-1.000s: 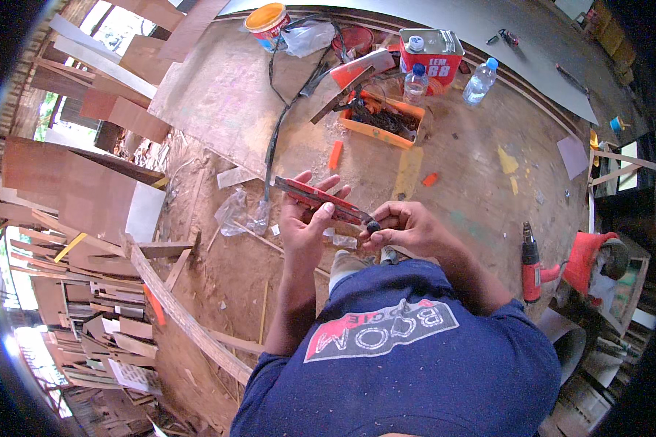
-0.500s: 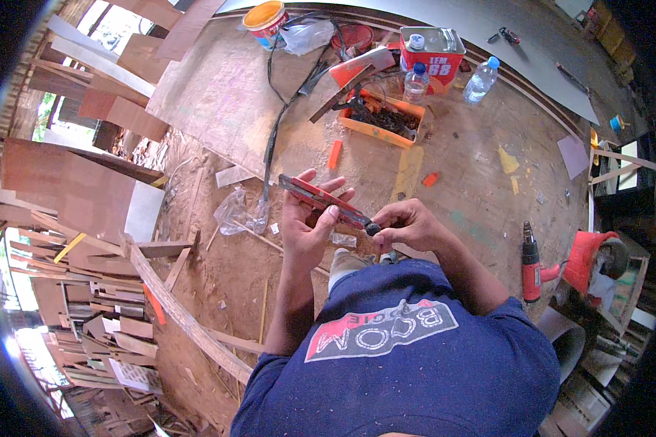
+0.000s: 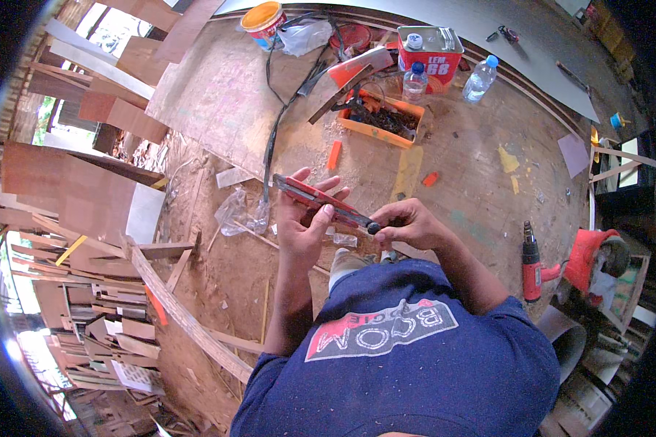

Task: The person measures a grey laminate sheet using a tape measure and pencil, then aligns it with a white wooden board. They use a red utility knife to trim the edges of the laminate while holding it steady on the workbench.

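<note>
A long red and dark-grey utility knife [image 3: 321, 198] lies slantwise across my left palm. My left hand [image 3: 302, 227] grips it, the thumb pressed on its side and the other fingers behind it, their tips showing past the far edge. At the knife's lower right end is a round black knob [image 3: 373, 228]. My right hand [image 3: 406, 223] pinches that end between thumb and fingertips. Both hands are close in front of my blue shirt, above the wooden work surface. Whether a blade is out cannot be made out.
An orange tray [image 3: 380, 131] of dark small parts stands ahead, beside a red can [image 3: 439, 69] and water bottles [image 3: 481, 79]. A heat gun [image 3: 532, 268] lies at right. Black cable [image 3: 273, 138] crosses the board. A curved wooden strip [image 3: 178, 306] and stacked board offcuts [image 3: 116, 328] are at left.
The knife and my left hand have shifted very slightly to the left. My right hand keeps its pinch at the knob end.
</note>
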Demonstrator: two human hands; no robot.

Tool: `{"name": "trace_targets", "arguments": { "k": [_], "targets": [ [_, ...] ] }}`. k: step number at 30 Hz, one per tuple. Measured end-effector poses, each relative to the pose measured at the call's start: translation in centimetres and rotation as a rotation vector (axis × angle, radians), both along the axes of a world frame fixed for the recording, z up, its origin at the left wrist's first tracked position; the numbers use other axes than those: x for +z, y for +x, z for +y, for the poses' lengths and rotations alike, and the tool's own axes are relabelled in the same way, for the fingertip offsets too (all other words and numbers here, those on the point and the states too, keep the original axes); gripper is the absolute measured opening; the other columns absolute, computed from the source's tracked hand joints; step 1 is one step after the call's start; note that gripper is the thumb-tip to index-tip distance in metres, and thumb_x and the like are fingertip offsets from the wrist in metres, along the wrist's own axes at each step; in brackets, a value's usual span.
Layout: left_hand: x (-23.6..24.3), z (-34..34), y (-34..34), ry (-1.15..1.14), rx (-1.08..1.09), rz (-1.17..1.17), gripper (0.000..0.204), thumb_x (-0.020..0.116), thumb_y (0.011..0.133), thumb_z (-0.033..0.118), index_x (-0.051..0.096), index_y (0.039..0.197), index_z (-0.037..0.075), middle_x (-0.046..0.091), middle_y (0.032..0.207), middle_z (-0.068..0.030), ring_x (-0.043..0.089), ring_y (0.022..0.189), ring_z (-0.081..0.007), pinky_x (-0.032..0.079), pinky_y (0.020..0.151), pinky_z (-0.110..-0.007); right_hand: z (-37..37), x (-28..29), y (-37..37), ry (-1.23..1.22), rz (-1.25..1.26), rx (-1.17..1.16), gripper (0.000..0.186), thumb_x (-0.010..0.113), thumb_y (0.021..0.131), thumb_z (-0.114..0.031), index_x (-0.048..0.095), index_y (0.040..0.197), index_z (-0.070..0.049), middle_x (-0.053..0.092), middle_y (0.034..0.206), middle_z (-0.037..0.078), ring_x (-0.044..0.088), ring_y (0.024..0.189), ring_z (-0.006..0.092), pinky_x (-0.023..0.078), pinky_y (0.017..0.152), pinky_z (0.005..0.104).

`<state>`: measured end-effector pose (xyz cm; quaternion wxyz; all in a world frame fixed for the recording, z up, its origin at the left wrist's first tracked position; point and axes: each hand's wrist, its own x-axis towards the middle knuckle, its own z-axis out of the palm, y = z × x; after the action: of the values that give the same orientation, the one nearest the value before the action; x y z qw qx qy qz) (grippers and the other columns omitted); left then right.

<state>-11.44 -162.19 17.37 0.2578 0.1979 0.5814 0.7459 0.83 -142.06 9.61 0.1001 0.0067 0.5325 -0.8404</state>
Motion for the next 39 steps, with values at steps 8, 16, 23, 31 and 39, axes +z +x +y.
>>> {"name": "trace_targets", "arguments": {
  "k": [8, 16, 23, 31, 39],
  "targets": [
    [-0.7, 0.2, -0.1, -0.018, -0.033, -0.033, 0.062, 0.051, 0.098, -0.01, 0.026, 0.153, 0.006, 0.057, 0.14, -0.0284, 0.064, 0.126, -0.0376, 0.058, 0.102, -0.046, -0.3, 0.7, 0.1, 0.053, 0.065, -0.066, 0.028, 0.076, 0.095, -0.008, 0.072, 0.121, 0.003, 0.076, 0.095, 0.006, 0.07, 0.08, 0.0118, 0.058, 0.072, 0.0288],
    [-1.6, 0.6, 1.3, 0.019, -0.086, -0.146, 0.061, 0.053, 0.101, -0.008, 0.025, 0.154, 0.006, 0.057, 0.141, -0.0276, 0.063, 0.128, -0.0362, 0.057, 0.103, -0.045, -0.2, -0.6, -0.5, -0.036, 0.031, -0.121, 0.016, 0.079, 0.091, -0.004, 0.067, 0.1, 0.001, 0.073, 0.088, 0.008, 0.072, 0.079, 0.0152, 0.061, 0.073, 0.0317],
    [-2.3, 0.3, 1.6, 0.0, -0.128, -0.169, 0.06, 0.052, 0.103, -0.005, 0.025, 0.155, 0.008, 0.058, 0.142, -0.0256, 0.064, 0.126, -0.0307, 0.055, 0.104, -0.04, -1.9, -0.3, -0.7, -0.178, 0.029, -0.213, 0.032, 0.08, 0.091, -0.005, 0.058, 0.114, -0.002, 0.073, 0.092, 0.009, 0.072, 0.08, 0.0165, 0.06, 0.071, 0.0313],
    [-3.6, 0.3, 2.2, -0.022, -0.112, -0.247, 0.056, 0.049, 0.105, 0.0, 0.025, 0.155, 0.004, 0.054, 0.146, -0.0261, 0.061, 0.129, -0.0291, 0.053, 0.107, -0.042, -2.7, -1.5, -0.3, 0.032, 0.12, -0.315, 0.027, 0.075, 0.096, -0.006, 0.057, 0.115, -0.005, 0.073, 0.094, 0.009, 0.071, 0.08, 0.0144, 0.058, 0.069, 0.0303],
    [-4.1, -0.8, 1.2, 0.145, -0.053, -0.275, 0.043, 0.053, 0.108, 0.009, 0.04, 0.148, 0.003, 0.054, 0.147, -0.0214, 0.058, 0.133, -0.0333, 0.051, 0.111, -0.047, -2.5, -0.1, 0.0, -0.011, 0.078, -0.252, 0.039, 0.063, 0.103, -0.007, 0.058, 0.142, -0.004, 0.071, 0.096, 0.006, 0.066, 0.074, 0.0109, 0.055, 0.063, 0.0269]
  ]
}}
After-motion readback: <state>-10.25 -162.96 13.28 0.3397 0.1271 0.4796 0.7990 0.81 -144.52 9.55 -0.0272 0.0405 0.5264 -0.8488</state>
